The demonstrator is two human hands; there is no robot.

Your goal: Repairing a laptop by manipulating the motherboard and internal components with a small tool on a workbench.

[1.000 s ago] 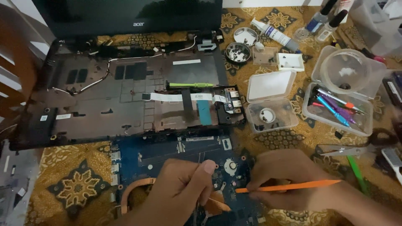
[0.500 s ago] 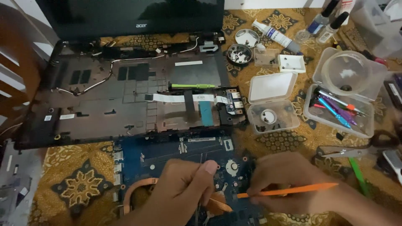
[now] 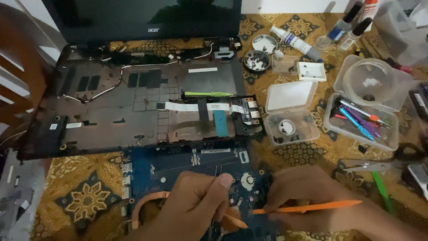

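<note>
Head view — both hands on the blue circuit board (image 3: pixel 178 163): right hand (image 3: pixel 307 196) pinching an orange pry tool (image 3: pixel 312 206), left hand (image 3: pixel 196 201) curled.

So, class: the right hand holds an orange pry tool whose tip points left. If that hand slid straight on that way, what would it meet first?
Probably the left hand: the right hand aims its orange pry tool leftward across the blue circuit board, toward the left thumb, though depth is unclear.

Hands hide much of the blue motherboard (image 3: pixel 178 166).

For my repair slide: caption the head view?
Left hand steadies blue motherboard; right hand holds orange pry tool over it.
</note>
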